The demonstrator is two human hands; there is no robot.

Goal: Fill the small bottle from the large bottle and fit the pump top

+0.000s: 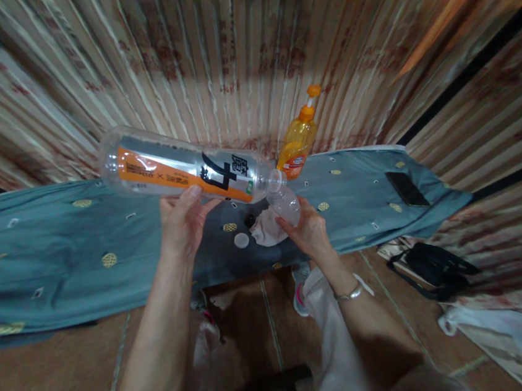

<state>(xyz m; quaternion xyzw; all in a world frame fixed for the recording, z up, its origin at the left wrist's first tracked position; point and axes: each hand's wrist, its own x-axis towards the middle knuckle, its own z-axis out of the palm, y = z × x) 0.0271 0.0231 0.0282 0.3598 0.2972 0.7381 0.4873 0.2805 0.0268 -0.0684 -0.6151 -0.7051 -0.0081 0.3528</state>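
2 containers meet mouth to mouth above the blue-grey cloth-covered table (62, 254), near the middle of its front edge. The left hand (184, 225) has its fingers wrapped under the big clear bottle (183, 166) with the orange label, holding it tipped almost flat with its open neck pointing down to the right. The right hand (309, 231) pinches a small clear cup (287, 205) right beneath that neck, the 2 rims touching or very nearly so; I cannot tell if liquid is running. The big bottle looks nearly empty, and what sits in the cup is too blurred to judge. To pour cleanly I'd say the neck wants to stay right over the cup's mouth, the tilt raised slowly, the cup kept level. A white cap (241, 240) lies on the cloth just beside the hands, with a crumpled white rag (267, 229) under the cup. Toward the back edge stands 1 orange pump bottle (299, 138), partly full of orange liquid, and a dark phone (406, 189) rests near the right end.
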